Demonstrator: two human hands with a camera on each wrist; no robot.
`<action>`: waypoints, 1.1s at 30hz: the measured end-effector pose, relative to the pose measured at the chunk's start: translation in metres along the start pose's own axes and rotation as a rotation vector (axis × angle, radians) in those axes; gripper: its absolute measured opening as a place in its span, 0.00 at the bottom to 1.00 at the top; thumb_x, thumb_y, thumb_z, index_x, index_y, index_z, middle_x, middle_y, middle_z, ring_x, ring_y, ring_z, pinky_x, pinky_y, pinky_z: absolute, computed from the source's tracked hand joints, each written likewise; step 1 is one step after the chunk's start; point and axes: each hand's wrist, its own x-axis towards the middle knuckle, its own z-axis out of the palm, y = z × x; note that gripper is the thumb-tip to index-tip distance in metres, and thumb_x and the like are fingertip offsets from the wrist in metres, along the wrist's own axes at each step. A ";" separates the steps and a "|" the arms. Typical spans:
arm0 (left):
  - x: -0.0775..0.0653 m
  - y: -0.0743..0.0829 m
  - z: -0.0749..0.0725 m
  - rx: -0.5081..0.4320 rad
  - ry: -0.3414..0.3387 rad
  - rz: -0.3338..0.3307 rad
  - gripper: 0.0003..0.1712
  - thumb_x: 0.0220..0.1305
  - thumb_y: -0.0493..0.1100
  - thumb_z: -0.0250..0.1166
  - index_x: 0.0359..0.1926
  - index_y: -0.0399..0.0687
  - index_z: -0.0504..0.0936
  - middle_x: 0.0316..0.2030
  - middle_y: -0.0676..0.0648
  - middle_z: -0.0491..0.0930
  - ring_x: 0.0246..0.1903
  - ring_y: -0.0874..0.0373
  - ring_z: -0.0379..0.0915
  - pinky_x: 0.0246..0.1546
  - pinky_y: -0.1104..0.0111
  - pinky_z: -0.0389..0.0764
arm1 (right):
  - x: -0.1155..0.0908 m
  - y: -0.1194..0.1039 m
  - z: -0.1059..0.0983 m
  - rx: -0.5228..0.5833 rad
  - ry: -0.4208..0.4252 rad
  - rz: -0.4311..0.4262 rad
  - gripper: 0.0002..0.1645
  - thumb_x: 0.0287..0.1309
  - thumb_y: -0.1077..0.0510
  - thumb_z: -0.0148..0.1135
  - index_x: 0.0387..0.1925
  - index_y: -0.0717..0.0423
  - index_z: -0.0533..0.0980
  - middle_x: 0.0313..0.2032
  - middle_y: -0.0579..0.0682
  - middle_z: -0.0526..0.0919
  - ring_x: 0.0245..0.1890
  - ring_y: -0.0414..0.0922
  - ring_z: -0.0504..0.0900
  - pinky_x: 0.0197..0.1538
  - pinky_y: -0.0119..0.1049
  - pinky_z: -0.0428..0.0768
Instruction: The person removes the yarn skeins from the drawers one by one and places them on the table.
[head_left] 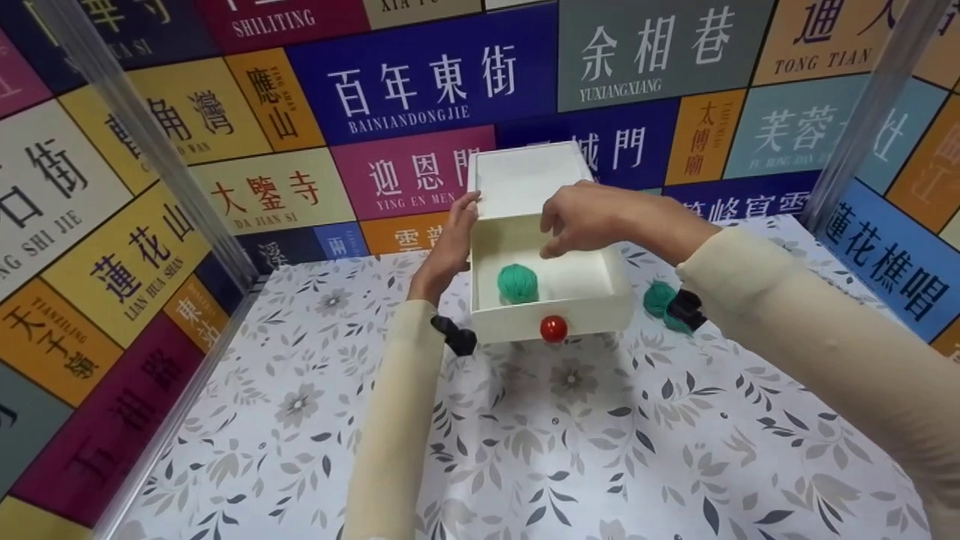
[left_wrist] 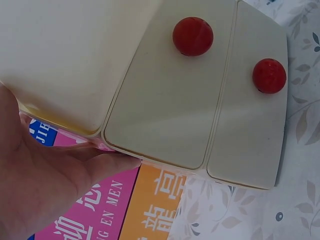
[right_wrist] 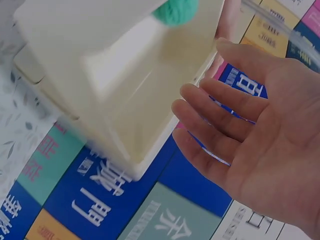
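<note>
A white drawer box (head_left: 529, 176) with its top drawer (head_left: 525, 311) pulled out is between both hands. Inside that drawer lies a green yarn ball (head_left: 517, 283), near the front wall. My left hand (head_left: 450, 247) grips the box's left side, fingertips at the upper edge; the left wrist view shows the hand (left_wrist: 45, 165) against that side. Over the drawer's right part, my right hand (head_left: 589, 217) hovers with fingers loosely bent. In the right wrist view, the palm of this hand (right_wrist: 270, 130) holds nothing. A round red knob (head_left: 553, 328) sits on the drawer front.
Another green yarn ball (head_left: 660, 298) lies on the floral tablecloth (head_left: 570, 450), right of the box, partly hidden by a black wrist device (head_left: 686, 307). A second red knob (left_wrist: 269, 76) marks the lower drawer. Behind stands a wall of coloured street-name signs (head_left: 427, 82).
</note>
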 end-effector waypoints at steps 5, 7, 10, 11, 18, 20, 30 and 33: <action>-0.002 -0.001 0.001 0.000 0.003 0.016 0.28 0.80 0.58 0.36 0.76 0.62 0.52 0.71 0.39 0.60 0.59 0.41 0.72 0.52 0.47 0.84 | 0.007 -0.016 0.003 -0.061 -0.010 -0.046 0.30 0.64 0.49 0.65 0.60 0.65 0.77 0.53 0.61 0.84 0.56 0.55 0.80 0.62 0.50 0.78; -0.002 0.000 0.002 0.000 -0.001 0.003 0.28 0.80 0.58 0.36 0.76 0.63 0.51 0.68 0.38 0.62 0.57 0.42 0.73 0.51 0.47 0.84 | 0.011 -0.021 0.004 -0.080 -0.018 -0.057 0.30 0.63 0.49 0.65 0.59 0.65 0.77 0.52 0.61 0.85 0.56 0.55 0.80 0.62 0.49 0.78; -0.003 0.001 0.002 0.003 0.001 -0.006 0.28 0.80 0.58 0.36 0.76 0.63 0.52 0.67 0.39 0.63 0.57 0.44 0.73 0.52 0.47 0.84 | 0.016 -0.028 0.006 -0.099 -0.029 -0.072 0.30 0.63 0.49 0.66 0.58 0.66 0.78 0.53 0.61 0.85 0.56 0.55 0.81 0.62 0.49 0.79; -0.003 0.001 0.002 0.004 0.005 -0.002 0.28 0.80 0.58 0.36 0.76 0.63 0.52 0.67 0.39 0.63 0.57 0.45 0.73 0.52 0.47 0.84 | 0.019 -0.031 0.006 -0.103 -0.033 -0.072 0.30 0.62 0.49 0.66 0.58 0.66 0.78 0.54 0.61 0.85 0.56 0.55 0.81 0.62 0.48 0.79; -0.002 0.001 0.000 -0.017 -0.004 0.015 0.28 0.80 0.57 0.37 0.76 0.62 0.51 0.68 0.39 0.63 0.58 0.44 0.73 0.50 0.48 0.85 | 0.034 -0.043 0.012 -0.127 -0.064 -0.052 0.31 0.60 0.48 0.68 0.58 0.64 0.78 0.59 0.60 0.82 0.62 0.55 0.78 0.67 0.48 0.76; -0.003 0.000 -0.001 -0.015 -0.006 0.011 0.29 0.80 0.57 0.37 0.77 0.62 0.50 0.69 0.40 0.62 0.59 0.45 0.72 0.51 0.48 0.85 | 0.038 -0.045 0.015 -0.127 -0.079 -0.040 0.31 0.60 0.48 0.68 0.58 0.64 0.78 0.59 0.60 0.82 0.62 0.55 0.77 0.67 0.49 0.76; -0.004 0.001 -0.001 -0.007 -0.021 0.020 0.29 0.80 0.59 0.37 0.77 0.64 0.50 0.74 0.41 0.57 0.65 0.42 0.67 0.57 0.43 0.80 | 0.047 -0.046 0.035 -0.117 -0.204 -0.009 0.23 0.62 0.50 0.68 0.52 0.62 0.82 0.48 0.57 0.86 0.42 0.49 0.82 0.50 0.47 0.86; -0.005 -0.001 -0.001 -0.026 -0.021 0.025 0.29 0.80 0.59 0.37 0.76 0.63 0.51 0.73 0.40 0.58 0.65 0.41 0.67 0.57 0.43 0.80 | 0.048 -0.047 0.039 -0.098 -0.254 0.009 0.26 0.63 0.49 0.68 0.55 0.63 0.79 0.51 0.58 0.84 0.46 0.51 0.83 0.48 0.49 0.88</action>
